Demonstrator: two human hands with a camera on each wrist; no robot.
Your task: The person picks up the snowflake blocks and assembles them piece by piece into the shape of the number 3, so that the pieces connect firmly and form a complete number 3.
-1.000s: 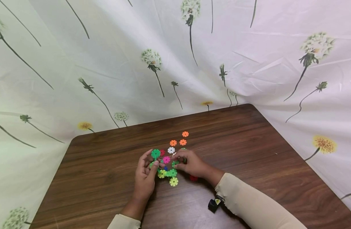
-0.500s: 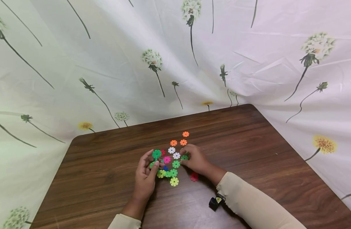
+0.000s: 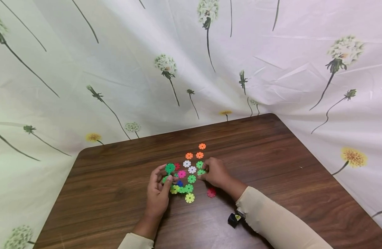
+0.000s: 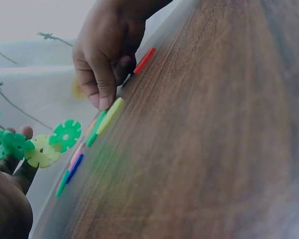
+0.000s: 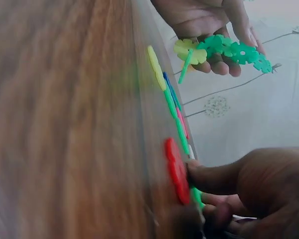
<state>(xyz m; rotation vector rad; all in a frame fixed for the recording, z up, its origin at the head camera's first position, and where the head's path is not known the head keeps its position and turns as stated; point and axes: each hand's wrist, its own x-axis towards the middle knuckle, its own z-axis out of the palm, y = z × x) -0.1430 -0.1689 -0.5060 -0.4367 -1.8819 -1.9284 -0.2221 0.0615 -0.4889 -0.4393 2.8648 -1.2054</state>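
Observation:
In the head view, my left hand (image 3: 158, 193) holds a chain of joined green and yellow notched plastic discs (image 3: 170, 168) above the table. The left wrist view shows this chain (image 4: 41, 151) beside that hand's fingers. My right hand (image 3: 217, 173) reaches to the table, its thumb and forefinger pinching the edge of a flat green notched disc (image 3: 201, 172). Another green disc (image 3: 199, 164) lies just beyond it. In the right wrist view, the thumb is close to the red disc (image 5: 177, 172), and the other fingertips are partly hidden.
Loose discs lie on the brown wooden table (image 3: 116, 200): several orange ones (image 3: 199, 155), white ones (image 3: 192, 169), a pink one (image 3: 181, 174), a blue one (image 3: 179, 183) and a yellow one (image 3: 189, 198). A flower-printed cloth (image 3: 131, 69) hangs behind the table.
My right hand has moved right, from the middle green disc to the one farther right, uncovering white and green discs. The left hand keeps the chain in nearly the same place.

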